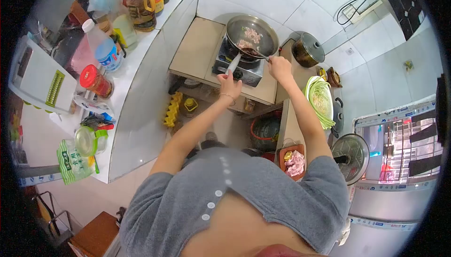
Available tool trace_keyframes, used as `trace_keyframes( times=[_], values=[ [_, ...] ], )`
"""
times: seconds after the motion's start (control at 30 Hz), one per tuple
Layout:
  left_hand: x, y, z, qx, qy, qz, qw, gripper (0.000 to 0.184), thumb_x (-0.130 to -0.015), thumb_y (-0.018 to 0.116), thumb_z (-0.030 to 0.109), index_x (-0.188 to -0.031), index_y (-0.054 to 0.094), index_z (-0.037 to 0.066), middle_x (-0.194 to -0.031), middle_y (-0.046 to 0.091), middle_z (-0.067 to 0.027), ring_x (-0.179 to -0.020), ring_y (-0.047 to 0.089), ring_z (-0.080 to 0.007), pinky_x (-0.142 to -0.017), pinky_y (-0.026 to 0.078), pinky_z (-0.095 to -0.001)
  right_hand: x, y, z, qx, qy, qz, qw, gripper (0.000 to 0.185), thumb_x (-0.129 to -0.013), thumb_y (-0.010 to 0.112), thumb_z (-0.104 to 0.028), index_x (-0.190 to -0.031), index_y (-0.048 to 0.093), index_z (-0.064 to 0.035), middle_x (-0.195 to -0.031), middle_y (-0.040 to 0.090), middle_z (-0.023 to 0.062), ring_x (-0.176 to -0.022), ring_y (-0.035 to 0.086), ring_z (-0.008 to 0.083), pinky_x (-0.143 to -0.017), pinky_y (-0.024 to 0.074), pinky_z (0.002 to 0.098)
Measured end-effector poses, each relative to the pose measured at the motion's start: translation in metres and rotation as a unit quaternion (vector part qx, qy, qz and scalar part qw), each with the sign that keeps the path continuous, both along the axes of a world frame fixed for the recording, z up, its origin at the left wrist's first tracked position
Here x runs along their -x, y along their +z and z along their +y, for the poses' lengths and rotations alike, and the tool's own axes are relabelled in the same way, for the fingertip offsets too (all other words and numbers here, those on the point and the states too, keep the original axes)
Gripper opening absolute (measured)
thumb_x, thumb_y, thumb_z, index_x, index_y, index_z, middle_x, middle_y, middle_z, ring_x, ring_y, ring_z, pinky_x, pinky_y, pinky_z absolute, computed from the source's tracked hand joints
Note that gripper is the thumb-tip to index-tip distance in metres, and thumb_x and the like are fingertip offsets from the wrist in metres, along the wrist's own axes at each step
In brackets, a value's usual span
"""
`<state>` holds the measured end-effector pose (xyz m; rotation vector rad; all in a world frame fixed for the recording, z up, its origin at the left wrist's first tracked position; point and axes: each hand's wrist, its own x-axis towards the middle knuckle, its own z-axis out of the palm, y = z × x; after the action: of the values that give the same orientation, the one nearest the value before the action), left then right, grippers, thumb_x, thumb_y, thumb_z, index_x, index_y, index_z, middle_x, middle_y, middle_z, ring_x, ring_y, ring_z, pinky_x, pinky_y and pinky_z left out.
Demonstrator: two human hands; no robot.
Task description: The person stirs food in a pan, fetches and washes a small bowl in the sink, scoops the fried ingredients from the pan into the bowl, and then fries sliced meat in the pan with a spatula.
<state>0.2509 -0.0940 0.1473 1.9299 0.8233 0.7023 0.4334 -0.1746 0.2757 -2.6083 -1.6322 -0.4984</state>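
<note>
A frying pan (pixel 264 30) sits on a gas stove (pixel 249 76), with pieces of pinkish meat (pixel 252 35) in it. My left hand (pixel 229 87) has its fingers closed at the end of the pan's pale handle (pixel 234 63), close to the stove's black knob. Gripped in my right hand (pixel 280 69) is the handle of a spatula (pixel 253 51), whose dark head rests in the pan among the meat. The spatula's exact head shape is partly hard to make out.
A lidded pot (pixel 308 50) stands right of the stove, near a basket of green vegetables (pixel 319 99). Raw meat (pixel 295 164) lies on a brown tray by my right elbow. Oil bottles (pixel 142 8) and a red-lidded jar (pixel 96 81) line the left counter.
</note>
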Motion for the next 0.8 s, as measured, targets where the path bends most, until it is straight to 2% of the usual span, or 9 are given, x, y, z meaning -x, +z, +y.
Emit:
trace_keyframes(
  times=[0.1,0.17,0.2,0.27,0.37,0.63,0.7,0.73,0.8],
  values=[
    [-0.001,-0.004,-0.002,0.028,0.012,-0.023,0.999,0.072,-0.074,0.064,0.022,-0.129,0.030,-0.011,-0.112,0.030,-0.0290,-0.106,0.032,-0.0383,-0.092,0.034,-0.0393,-0.028,0.000,0.024,-0.031,-0.014,0.018,0.999,0.014,-0.077,0.062,-0.021,-0.081,0.062,-0.0070,-0.074,0.063,0.0166,-0.070,0.063,0.0356,-0.062,0.0506,0.0445],
    [-0.003,-0.021,-0.002,-0.149,0.154,-0.001,0.977,0.075,-0.075,0.064,0.026,-0.133,0.030,-0.008,-0.112,0.039,-0.0280,-0.101,0.043,-0.0341,-0.089,0.040,-0.0381,-0.043,-0.002,0.042,-0.023,-0.052,0.018,0.998,0.014,-0.078,0.061,-0.020,-0.081,0.062,-0.0059,-0.072,0.063,0.0168,-0.070,0.063,0.0355,-0.061,0.0502,0.0450],
    [-0.002,-0.023,0.001,-0.148,0.158,0.002,0.976,0.075,-0.075,0.064,0.026,-0.133,0.030,-0.008,-0.112,0.039,-0.0280,-0.101,0.043,-0.0341,-0.089,0.040,-0.0381,-0.053,-0.007,0.051,-0.051,-0.050,0.009,0.997,0.015,-0.079,0.061,-0.020,-0.081,0.062,-0.0047,-0.072,0.063,0.0169,-0.070,0.063,0.0356,-0.061,0.0502,0.0451],
    [0.004,-0.008,0.009,0.156,0.082,-0.004,0.984,0.077,-0.076,0.064,0.026,-0.135,0.027,-0.006,-0.100,0.054,-0.0220,-0.089,0.053,-0.0280,-0.081,0.044,-0.0331,-0.066,-0.013,0.063,-0.089,-0.037,0.018,0.995,0.017,-0.080,0.059,-0.019,-0.079,0.061,-0.0016,-0.073,0.062,0.0179,-0.070,0.063,0.0364,-0.061,0.0504,0.0450],
    [0.006,0.003,0.016,0.200,0.067,0.012,0.977,0.073,-0.077,0.061,0.025,-0.135,0.029,-0.007,-0.087,0.061,-0.0157,-0.078,0.057,-0.0240,-0.075,0.045,-0.0301,-0.093,-0.044,0.080,-0.047,-0.056,0.009,0.997,0.018,-0.079,0.062,-0.021,-0.087,0.060,-0.0051,-0.077,0.063,0.0191,-0.073,0.062,0.0379,-0.065,0.0500,0.0468],
    [-0.014,-0.025,0.029,0.147,0.075,-0.013,0.986,0.072,-0.077,0.060,0.026,-0.133,0.031,-0.008,-0.095,0.060,-0.0185,-0.083,0.057,-0.0208,-0.073,0.044,-0.0291,-0.050,-0.020,0.018,0.024,-0.008,0.024,0.999,0.019,-0.077,0.063,-0.022,-0.088,0.061,-0.0062,-0.079,0.063,0.0169,-0.074,0.062,0.0359,-0.064,0.0505,0.0454],
    [-0.011,-0.013,0.024,0.253,0.039,-0.022,0.966,0.078,-0.077,0.062,0.030,-0.136,0.027,-0.006,-0.117,0.051,-0.0270,-0.107,0.052,-0.0273,-0.087,0.041,-0.0293,-0.045,0.001,0.001,0.009,0.027,0.054,0.998,0.017,-0.078,0.060,-0.021,-0.085,0.062,-0.0059,-0.077,0.063,0.0167,-0.075,0.062,0.0343,-0.064,0.0499,0.0453],
    [-0.001,0.020,0.014,0.217,0.075,-0.017,0.973,0.082,-0.072,0.065,0.035,-0.137,0.030,0.000,-0.140,0.020,-0.0328,-0.129,0.022,-0.0461,-0.104,0.025,-0.0444,-0.044,0.011,-0.004,0.007,-0.033,0.055,0.998,0.022,-0.076,0.064,-0.026,-0.092,0.065,-0.0098,-0.078,0.064,0.0155,-0.077,0.063,0.0328,-0.066,0.0503,0.0444],
    [0.006,0.040,0.003,0.121,0.029,0.007,0.992,0.081,-0.071,0.066,0.035,-0.136,0.032,0.002,-0.139,0.020,-0.0336,-0.129,0.018,-0.0481,-0.105,0.021,-0.0477,-0.030,0.033,-0.016,0.005,-0.043,0.043,0.998,0.024,-0.076,0.065,-0.027,-0.094,0.066,-0.0115,-0.079,0.064,0.0152,-0.078,0.063,0.0325,-0.067,0.0505,0.0438]
  ],
)
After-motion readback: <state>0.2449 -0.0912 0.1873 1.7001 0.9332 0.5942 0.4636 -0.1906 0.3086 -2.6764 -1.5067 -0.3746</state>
